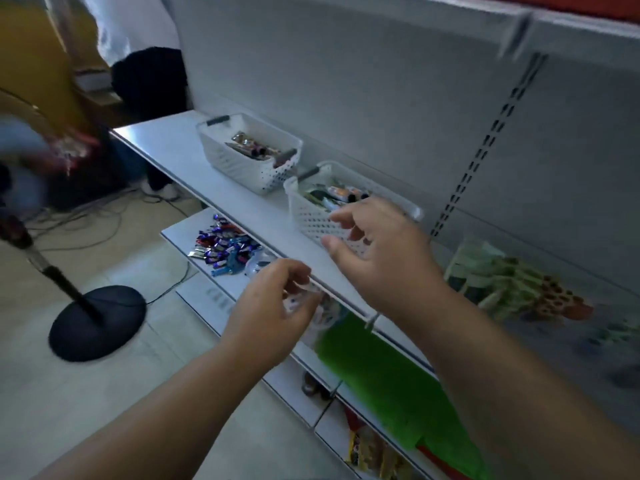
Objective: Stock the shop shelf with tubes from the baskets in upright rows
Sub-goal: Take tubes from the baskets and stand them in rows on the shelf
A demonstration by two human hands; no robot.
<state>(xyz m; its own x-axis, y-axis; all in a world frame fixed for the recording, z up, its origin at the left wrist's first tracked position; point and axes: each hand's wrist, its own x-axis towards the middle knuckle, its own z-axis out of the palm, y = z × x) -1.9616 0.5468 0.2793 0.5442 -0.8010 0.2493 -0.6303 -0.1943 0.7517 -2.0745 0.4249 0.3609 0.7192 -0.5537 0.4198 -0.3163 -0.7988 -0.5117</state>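
A long white shop shelf [242,209] runs from upper left to lower right against a pale grey back panel [346,81] with a slotted upright [485,147]. Two white perforated baskets stand on it, well apart from the front edge: the far basket [249,164] with dark handles holds a few brownish and metallic tubes [251,147] lying flat, and the near basket [311,216] holds a jumble of tubes [341,195] in green, orange and white, also lying down. To the right on the same shelf stands a blurred block of upright green tubes with orange-brown caps [512,285].

The right hand [377,251] hovers in front of the near basket, fingers loosely spread and bent, grasping nothing visible. The left hand [273,306] sits lower at the shelf's front edge, fingers curled; something pale and blurred shows at its fingertips, and whether it is held cannot be told.

Below, a lower shelf [194,268] carries a heap of purple-and-blue wrapped sweets [221,244]. A black round stand base [97,320] sits on the floor at left.
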